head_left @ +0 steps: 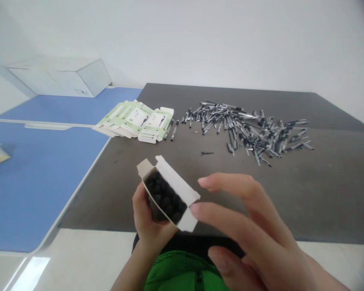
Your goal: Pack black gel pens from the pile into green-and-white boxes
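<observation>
Cradled in the left hand (pixel 151 220), an open white cardboard box (pixel 170 178) tilted above the near edge of the dark grey bench (pixel 291 194), end flaps raised, tightly packed black rounded ends (pixel 165 198) filling it. Left grip narrow, curled under and around the box. Right hand (pixel 248 230) just beside the box's right end, grip wide, curved fingers (pixel 230 184) holding nothing. Farther along the bench, a loose heap of black-and-silver pens (pixel 245 129); left of it, two separate pens (pixel 171 130) and flattened pale green printed cartons (pixel 136 121). One small black pen part (pixel 207 153) alone between heap and box. Left of the bench, a blue desk (pixel 39 178), a large white cardboard carton (pixel 60 76) at its far end. Nearest, a bright green garment (pixel 182 273).
</observation>
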`<state>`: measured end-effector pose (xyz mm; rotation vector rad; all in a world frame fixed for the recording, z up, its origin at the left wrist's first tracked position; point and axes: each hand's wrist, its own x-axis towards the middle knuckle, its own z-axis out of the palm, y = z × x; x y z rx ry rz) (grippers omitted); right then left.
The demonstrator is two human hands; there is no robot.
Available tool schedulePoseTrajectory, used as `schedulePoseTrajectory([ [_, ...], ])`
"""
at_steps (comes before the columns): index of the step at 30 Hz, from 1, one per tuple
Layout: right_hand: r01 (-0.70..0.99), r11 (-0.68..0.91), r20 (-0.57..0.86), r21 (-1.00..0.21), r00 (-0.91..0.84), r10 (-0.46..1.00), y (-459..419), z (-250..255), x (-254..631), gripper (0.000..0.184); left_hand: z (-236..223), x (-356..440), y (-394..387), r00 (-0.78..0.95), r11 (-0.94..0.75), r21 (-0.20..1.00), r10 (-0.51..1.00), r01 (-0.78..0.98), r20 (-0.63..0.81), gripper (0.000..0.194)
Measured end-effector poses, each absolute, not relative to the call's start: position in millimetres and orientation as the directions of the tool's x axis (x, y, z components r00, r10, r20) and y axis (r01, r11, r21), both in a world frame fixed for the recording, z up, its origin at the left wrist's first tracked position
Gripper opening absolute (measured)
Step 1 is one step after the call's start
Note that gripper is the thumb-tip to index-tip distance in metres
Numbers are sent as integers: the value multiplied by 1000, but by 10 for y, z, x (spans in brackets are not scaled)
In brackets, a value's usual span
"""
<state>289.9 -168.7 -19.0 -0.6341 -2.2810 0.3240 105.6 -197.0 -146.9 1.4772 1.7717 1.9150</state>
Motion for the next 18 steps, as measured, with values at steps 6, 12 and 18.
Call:
schedulePoseTrajectory([
  [6, 426, 618, 235, -661, -665, 709, -1637, -391, 2846, 55, -1489, 1165, -1890, -526, -269, 821, 658, 504, 539, 101],
  [12, 288, 556, 376, -780, -494, 784, -1595, -591, 2662, 44, -1331, 1272, -1967, -346, -281, 820, 803, 499, 486, 107],
  [18, 250, 570, 382, -783, -529, 757, -1518, -645, 2732, 63, -1179, 1083, -1952, -216, -457, 694, 727, 556, 652, 77],
])
